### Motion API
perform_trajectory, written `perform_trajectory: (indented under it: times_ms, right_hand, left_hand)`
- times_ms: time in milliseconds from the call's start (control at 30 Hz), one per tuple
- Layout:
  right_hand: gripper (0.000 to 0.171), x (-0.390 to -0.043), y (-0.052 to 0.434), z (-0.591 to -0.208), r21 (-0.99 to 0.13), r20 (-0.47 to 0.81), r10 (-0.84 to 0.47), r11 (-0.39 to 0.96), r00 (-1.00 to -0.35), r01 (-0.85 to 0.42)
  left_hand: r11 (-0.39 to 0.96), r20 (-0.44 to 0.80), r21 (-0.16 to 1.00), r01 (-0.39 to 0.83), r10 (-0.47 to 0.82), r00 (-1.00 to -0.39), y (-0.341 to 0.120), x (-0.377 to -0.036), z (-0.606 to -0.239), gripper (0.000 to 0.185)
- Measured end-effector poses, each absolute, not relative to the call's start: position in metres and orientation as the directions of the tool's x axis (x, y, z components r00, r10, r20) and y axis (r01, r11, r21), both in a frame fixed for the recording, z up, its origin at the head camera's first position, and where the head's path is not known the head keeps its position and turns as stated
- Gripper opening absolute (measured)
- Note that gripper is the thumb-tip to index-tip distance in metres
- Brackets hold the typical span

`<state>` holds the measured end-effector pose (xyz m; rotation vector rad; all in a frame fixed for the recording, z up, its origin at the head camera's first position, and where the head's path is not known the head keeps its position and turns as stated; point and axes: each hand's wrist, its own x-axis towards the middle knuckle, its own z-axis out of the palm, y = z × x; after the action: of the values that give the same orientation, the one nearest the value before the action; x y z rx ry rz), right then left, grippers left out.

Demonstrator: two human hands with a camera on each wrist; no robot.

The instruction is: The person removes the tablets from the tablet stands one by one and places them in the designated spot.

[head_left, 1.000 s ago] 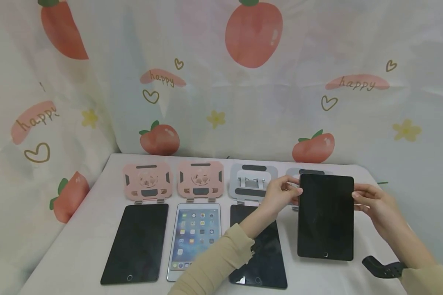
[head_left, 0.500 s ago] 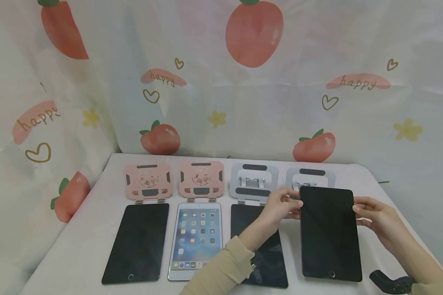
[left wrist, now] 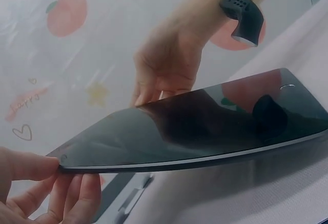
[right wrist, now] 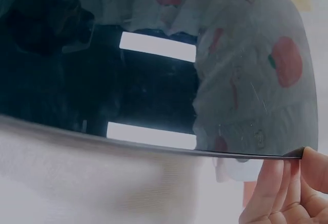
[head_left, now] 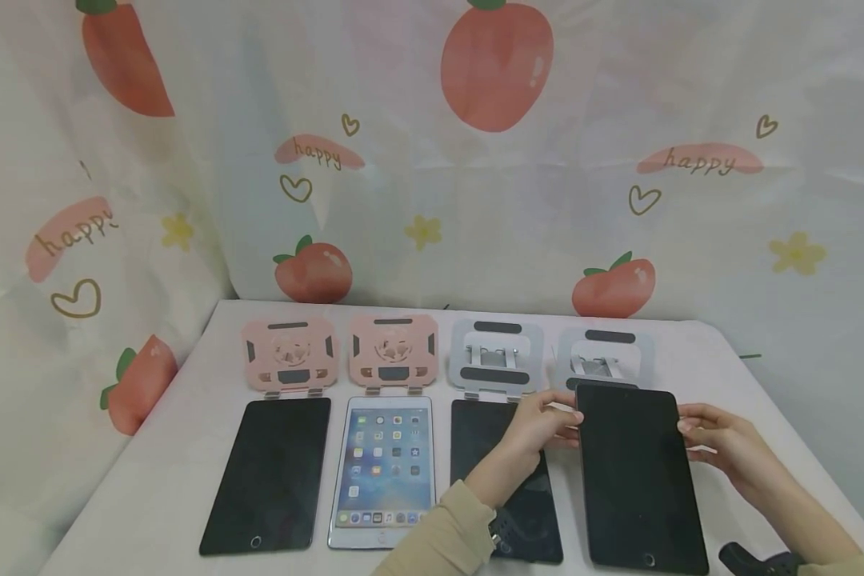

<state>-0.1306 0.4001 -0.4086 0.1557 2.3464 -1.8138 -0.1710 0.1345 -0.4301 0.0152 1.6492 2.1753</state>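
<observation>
A black tablet [head_left: 637,476] with a dark screen is at the right end of a white table [head_left: 151,480], held between both hands. My left hand [head_left: 572,416] pinches its far left corner. My right hand [head_left: 687,432] holds its far right edge. In the left wrist view the tablet [left wrist: 205,126] is tilted, its home-button end low by the table and its far end lifted by my fingertips [left wrist: 61,183]. The right wrist view shows the glossy screen [right wrist: 154,70] and my fingers [right wrist: 287,188] at its corner. A grey stand [head_left: 605,356] stands just behind it.
A dark tablet [head_left: 270,472], a lit white tablet [head_left: 383,468] and another dark tablet [head_left: 490,448] lie in a row to the left. Behind them are two pink stands [head_left: 290,356] [head_left: 393,352] and a grey stand [head_left: 497,360]. A printed curtain [head_left: 432,160] hangs behind.
The held tablet has come down from nearly upright to a low tilt close to the table, nearer to me. The grey stand behind it has come into view.
</observation>
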Motion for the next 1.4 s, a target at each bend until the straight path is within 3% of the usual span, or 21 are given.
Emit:
perform_trajectory:
  times_ms: [600,867,1200,1400]
  right_hand:
    - [0.012,-0.135,0.398,-0.415,-0.86,-0.266,0.02,0.446,-0.964,0.247]
    - [0.04,-0.136,0.395,-0.415,-0.806,-0.304,0.047,0.519,-0.951,0.284]
    - [0.04,-0.136,0.396,-0.413,-0.781,-0.383,0.051,0.515,-0.922,0.353]
    - [0.05,-0.136,0.393,-0.415,-0.752,-0.404,0.068,0.542,-0.912,0.374]
  left_hand:
    - [-0.192,-0.301,0.916,-0.352,0.249,-0.921,0.139,-0.168,-0.444,0.015]
    - [-0.088,-0.248,0.956,-0.279,0.26,-0.933,0.138,-0.164,-0.442,0.021]
    - [0.013,-0.25,0.966,-0.258,0.287,-0.925,0.136,-0.162,-0.439,0.017]
    - [0.064,-0.26,0.966,-0.252,0.297,-0.919,0.135,-0.163,-0.44,0.026]
